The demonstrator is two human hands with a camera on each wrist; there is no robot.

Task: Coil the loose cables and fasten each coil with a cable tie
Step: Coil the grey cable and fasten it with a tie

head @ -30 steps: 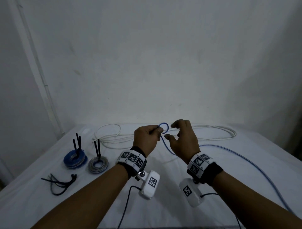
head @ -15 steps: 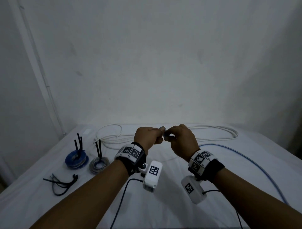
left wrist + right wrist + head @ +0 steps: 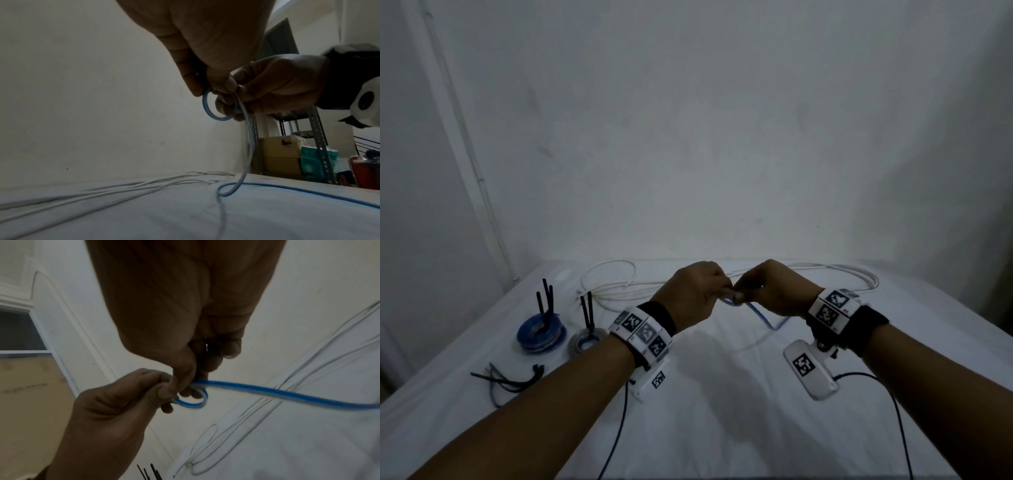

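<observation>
Both hands have come together above the middle of the white worktop (image 3: pixel 722 428). A second ago the right hand (image 3: pixel 774 291) stood spread beside a single small blue ring; now it has closed in. The left hand (image 3: pixel 695 294) pinches a small coil of the blue cable (image 3: pixel 287 395) between thumb and curled fingers. The right hand's grip is narrow too, its fingertips (image 3: pixel 185 391) pressed on the same loops, where two turns lie side by side. By my reckoning the winding of this cable has only begun. Most of its length trails off the coil, drops to the worktop just beneath the hands, and runs away to their right.

Counting what lies about: two finished coils left of the hands, the blue coil (image 3: pixel 541 337) and the grey coil (image 3: pixel 585 339), each fastened, with black tie tails standing upright. One bunch of spare black cable ties (image 3: pixel 510 378) lies nearer than those coils; I cannot count the ties in it. One loose white cable (image 3: pixel 619 291) sprawls beyond the hands, against the wall, untouched.
</observation>
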